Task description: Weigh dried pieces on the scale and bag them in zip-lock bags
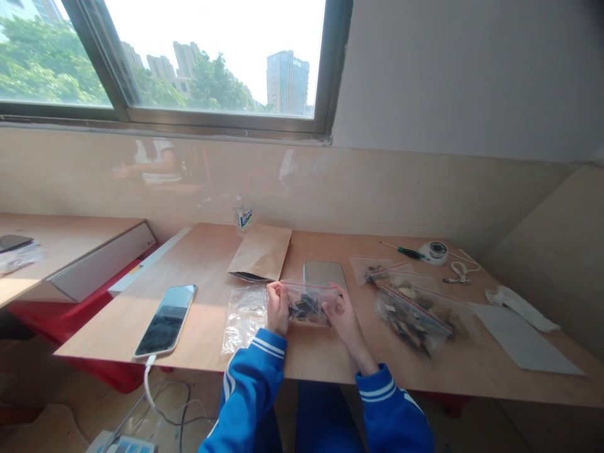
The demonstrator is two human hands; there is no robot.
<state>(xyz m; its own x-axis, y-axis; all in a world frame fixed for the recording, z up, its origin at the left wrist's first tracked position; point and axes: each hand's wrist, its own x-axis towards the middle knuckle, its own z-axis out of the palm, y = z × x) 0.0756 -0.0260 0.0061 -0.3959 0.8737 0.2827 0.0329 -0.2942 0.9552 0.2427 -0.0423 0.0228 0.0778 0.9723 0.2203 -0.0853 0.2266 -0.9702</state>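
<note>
We hold a small zip bag point(307, 306) of dark pieces between both hands at the near middle of the table point(325, 362): our left hand point(277, 307) grips its left edge, our right hand point(343, 313) its right (fingers closed on the plastic). An empty clear bag point(243, 316) lies just left, a fuller bag point(418, 314) to the right.

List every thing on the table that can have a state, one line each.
small zip bag: holds dark pieces, gripped at both ends
left hand: closed on the bag's left end
right hand: closed on the bag's right end
large zip bag: full, lying flat
empty clear bag: flat, empty
phone: screen dark, cable plugged in
brown envelope: lying flat
screwdriver: lying down
</note>
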